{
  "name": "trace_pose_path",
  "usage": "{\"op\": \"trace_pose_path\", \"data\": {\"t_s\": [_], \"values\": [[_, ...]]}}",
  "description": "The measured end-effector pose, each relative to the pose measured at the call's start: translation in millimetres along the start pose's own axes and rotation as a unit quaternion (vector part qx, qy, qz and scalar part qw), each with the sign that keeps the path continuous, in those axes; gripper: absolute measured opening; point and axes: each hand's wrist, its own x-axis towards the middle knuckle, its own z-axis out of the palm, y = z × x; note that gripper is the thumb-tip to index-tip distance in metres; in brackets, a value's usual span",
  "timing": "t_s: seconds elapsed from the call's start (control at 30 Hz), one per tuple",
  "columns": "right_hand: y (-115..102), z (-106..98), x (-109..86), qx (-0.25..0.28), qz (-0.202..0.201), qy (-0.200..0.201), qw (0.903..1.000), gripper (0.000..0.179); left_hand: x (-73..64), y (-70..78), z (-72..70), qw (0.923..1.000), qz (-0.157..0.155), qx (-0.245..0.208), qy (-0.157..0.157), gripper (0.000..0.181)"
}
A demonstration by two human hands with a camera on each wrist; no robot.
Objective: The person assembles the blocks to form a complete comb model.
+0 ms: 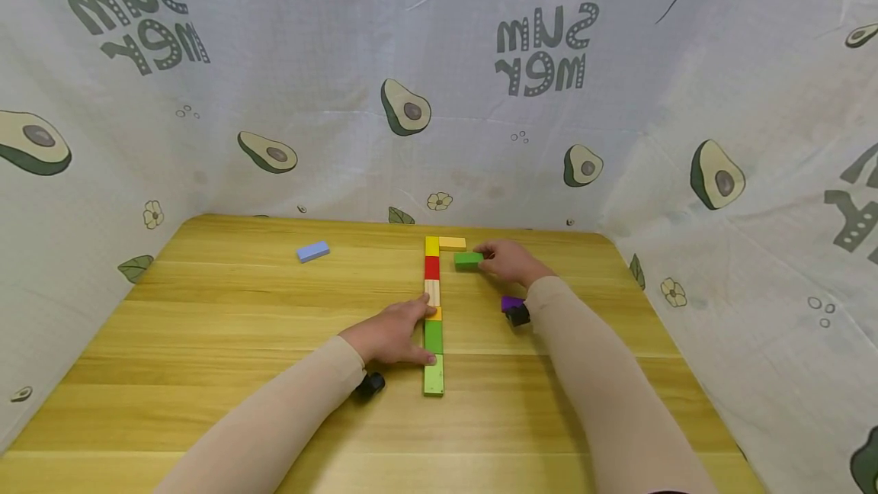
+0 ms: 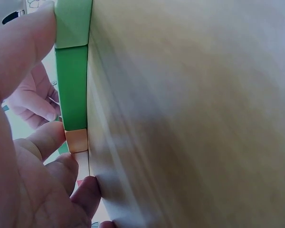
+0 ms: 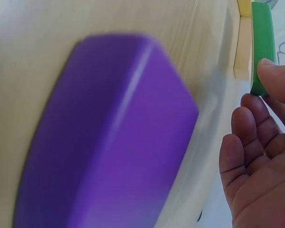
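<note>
head view, green block (image 1: 468,261) pinched in right hand (image 1: 511,260)

I'm looking down on a bench (image 1: 494,441) of yellowish wood, its grain running left to right and its far corners rounded. Across its middle I see a straight row, end to end from far to near: yellow block (image 1: 432,245), red block (image 1: 431,267), pale wooden block (image 1: 431,288), orange block (image 1: 437,314), green block (image 1: 434,337), light green block (image 1: 434,378). At the far end a tan block (image 1: 453,244) touches the yellow one's right side. Far left I have a blue block (image 1: 313,251), slightly angled, well apart; right of the row, a purple block (image 1: 511,303).
</note>
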Motion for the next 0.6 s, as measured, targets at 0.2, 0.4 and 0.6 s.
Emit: {"op": "trace_pose_path", "data": {"t_s": [0.2,0.4,0.6], "values": [[-7,5,6.8,-0.005,-0.005,0.003,1.0,0.04,0.1,-0.9,-0.2,1.0,0.001,0.003,-0.001,0.088],[-9,11,12.1,-0.015,-0.001,0.0,0.9999,0.043,0.8,-1.6,-0.1,1.0,0.0,-0.002,0.0,0.088],[-10,16,16.8,-0.02,0.0,-0.001,0.9998,0.043,0.2,0.1,-1.0,1.0,-0.001,-0.005,-0.001,0.089]]}}
